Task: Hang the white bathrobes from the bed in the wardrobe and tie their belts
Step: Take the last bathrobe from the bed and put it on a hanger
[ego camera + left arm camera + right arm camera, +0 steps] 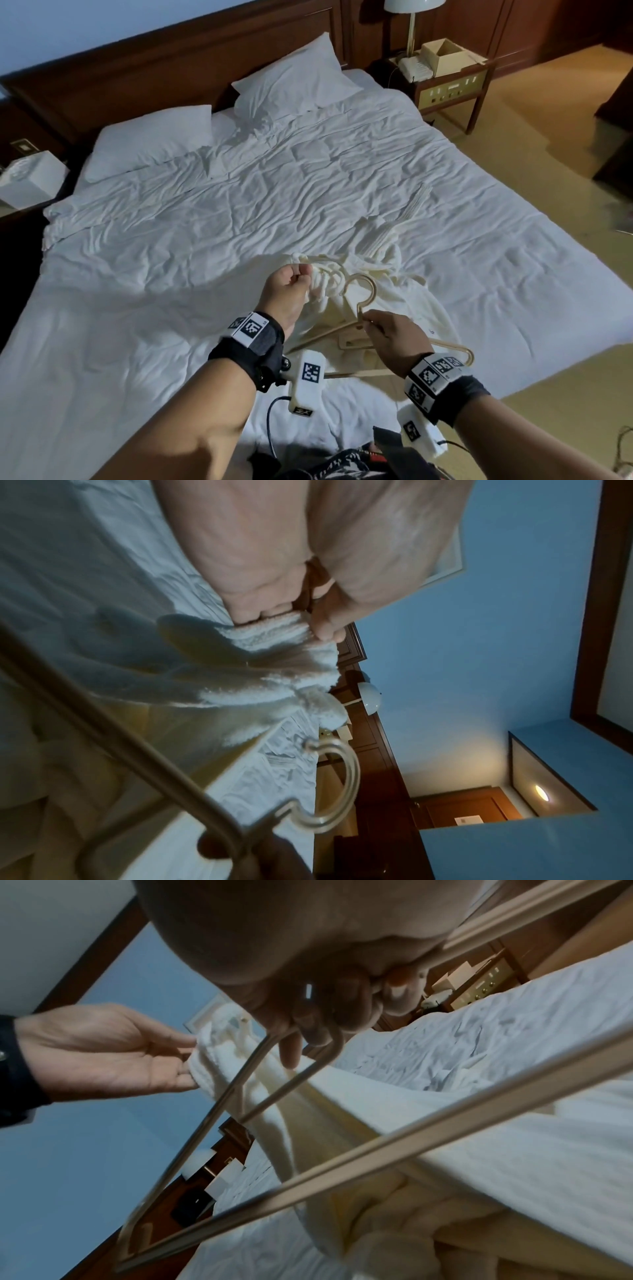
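Holding a bathrobe (346,291) and a hanger (368,334) over the foot of the bed (205,222).

Left hand (287,287) has a bunch of the cream terry fabric pinched between thumb and curled fingers, lifted off the sheets. Right hand (390,337), at about 4 o'clock from it, pinches the pale wooden hanger just under the hook, and the hook curls up right beside the fabric. The rest of the robe trails onto the rumpled duvet at 1 o'clock. Two pillows (150,140) sit up by the headboard, nightstand (448,85) with a lamp (412,20) at far right.
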A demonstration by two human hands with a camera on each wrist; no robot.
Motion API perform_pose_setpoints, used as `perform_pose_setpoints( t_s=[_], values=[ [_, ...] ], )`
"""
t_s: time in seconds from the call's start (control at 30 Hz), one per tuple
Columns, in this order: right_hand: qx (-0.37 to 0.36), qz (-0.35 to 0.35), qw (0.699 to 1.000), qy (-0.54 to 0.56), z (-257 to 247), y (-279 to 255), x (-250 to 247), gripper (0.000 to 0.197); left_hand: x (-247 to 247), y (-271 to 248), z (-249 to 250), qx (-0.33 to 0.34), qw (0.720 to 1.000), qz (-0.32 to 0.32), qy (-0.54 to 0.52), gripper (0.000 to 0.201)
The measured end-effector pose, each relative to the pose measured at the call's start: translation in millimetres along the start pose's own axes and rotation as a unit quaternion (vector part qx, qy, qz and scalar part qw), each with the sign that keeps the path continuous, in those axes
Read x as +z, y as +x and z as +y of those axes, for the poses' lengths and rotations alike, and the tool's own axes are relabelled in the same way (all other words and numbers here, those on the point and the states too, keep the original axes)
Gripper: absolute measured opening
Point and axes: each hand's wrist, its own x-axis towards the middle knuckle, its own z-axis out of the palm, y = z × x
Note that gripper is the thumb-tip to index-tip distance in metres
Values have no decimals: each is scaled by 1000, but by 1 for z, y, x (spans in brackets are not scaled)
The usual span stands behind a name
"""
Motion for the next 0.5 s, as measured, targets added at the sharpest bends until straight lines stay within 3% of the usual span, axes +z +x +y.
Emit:
perform_pose_setpoints(
  t_s=[0.17, 0.27, 0.4, 0.5],
  values=[
    [-26, -43, 993, 108, -15, 17, 4, 14, 4, 3, -3, 2, 1000, 2, 4, 21],
    [-70, -68, 989, 106, -22, 20, 4, 16, 2, 0, 1, -4, 999, -22, -29, 18],
    [-75, -102, 987, 98, -23, 26, 10, 16, 1, -9, 10, -7, 992, -76, -102, 18],
    [-94, -154, 983, 41, -26, 27, 17, 19, -1, -10, 10, 44, 997, -68, 11, 20]
  ],
)
